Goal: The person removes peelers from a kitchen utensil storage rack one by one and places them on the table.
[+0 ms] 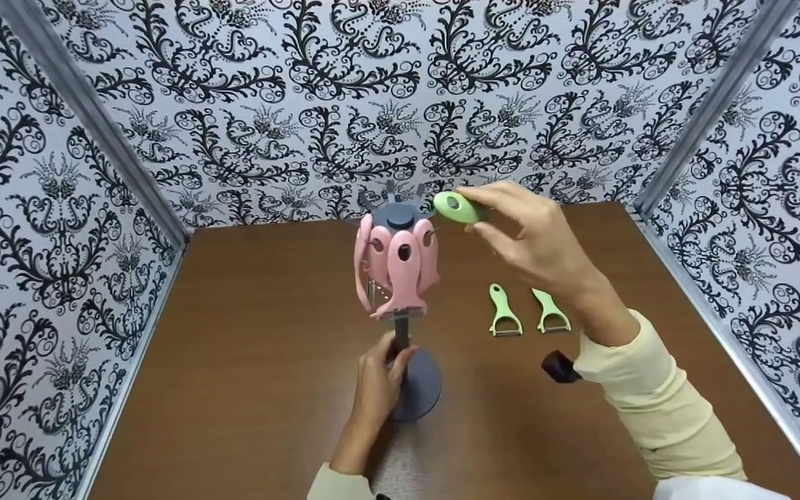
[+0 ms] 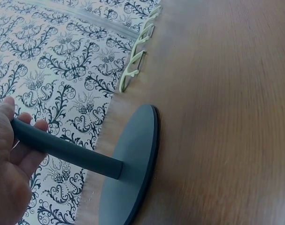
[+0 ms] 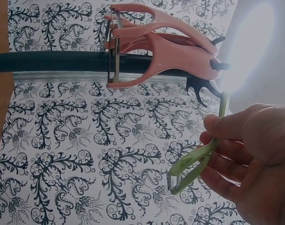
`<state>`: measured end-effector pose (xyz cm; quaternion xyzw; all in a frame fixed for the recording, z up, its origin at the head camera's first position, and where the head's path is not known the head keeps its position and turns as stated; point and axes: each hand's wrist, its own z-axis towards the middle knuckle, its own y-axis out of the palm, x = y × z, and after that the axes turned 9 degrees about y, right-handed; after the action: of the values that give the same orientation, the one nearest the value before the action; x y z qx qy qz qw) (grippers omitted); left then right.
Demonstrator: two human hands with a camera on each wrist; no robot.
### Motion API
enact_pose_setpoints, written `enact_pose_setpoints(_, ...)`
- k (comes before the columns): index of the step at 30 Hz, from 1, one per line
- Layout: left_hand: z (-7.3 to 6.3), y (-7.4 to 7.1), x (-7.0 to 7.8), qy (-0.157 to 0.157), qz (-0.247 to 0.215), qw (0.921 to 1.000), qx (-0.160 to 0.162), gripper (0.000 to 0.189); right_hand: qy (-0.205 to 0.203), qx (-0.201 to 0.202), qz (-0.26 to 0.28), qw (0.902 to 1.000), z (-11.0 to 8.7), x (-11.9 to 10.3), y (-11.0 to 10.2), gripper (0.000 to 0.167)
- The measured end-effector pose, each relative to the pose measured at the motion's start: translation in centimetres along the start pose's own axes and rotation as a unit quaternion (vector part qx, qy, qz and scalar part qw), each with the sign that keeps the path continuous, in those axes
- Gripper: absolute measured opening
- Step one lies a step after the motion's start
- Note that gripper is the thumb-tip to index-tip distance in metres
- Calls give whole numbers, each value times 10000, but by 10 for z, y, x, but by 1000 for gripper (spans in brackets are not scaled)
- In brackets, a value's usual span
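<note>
A dark grey stand (image 1: 400,215) with hooks around its top carries several pink Y-shaped peelers (image 1: 405,271), hung by the holes in their handles. My left hand (image 1: 378,382) grips its pole (image 2: 72,150) above the round base (image 2: 133,168). Beside the top of the stand, my right hand (image 1: 539,232) pinches a green peeler (image 3: 194,161) between thumb and fingers. Its handle end points at the hooks (image 3: 201,91) and its blade end hangs down. In the right wrist view, glare covers the area just past the handle's tip.
More green peelers lie on the brown table (image 1: 247,347) to the right of the stand, including one peeler (image 1: 505,312) beside another (image 1: 551,312), partly behind my right arm. Patterned panels (image 1: 386,104) close in the back and both sides.
</note>
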<state>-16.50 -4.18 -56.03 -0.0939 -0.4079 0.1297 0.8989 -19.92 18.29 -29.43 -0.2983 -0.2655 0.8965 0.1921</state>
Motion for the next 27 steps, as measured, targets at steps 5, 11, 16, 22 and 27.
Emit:
enact_pose_setpoints(5,-3,1,-4,16,37,10000,29,14,99,88,28,9999,-2,3,-8,46)
enact_pose_setpoints(11,-2,-1,-3,-138,9,9999,9,19,210,188,-23,9996,-7,4,-16,45)
enact_pose_setpoints(16,-2,-1,0,-181,13,9998,-9,20,373,300,-27,9988,-14,5,-23,45)
enact_pose_setpoints(22,-3,-2,1,-181,55,9998,1,20,521,339,-88,9980,-22,9,-31,46)
enact_pose_setpoints(27,-4,-1,-2,-170,83,9998,19,19,739,399,-73,9964,-29,13,-36,47)
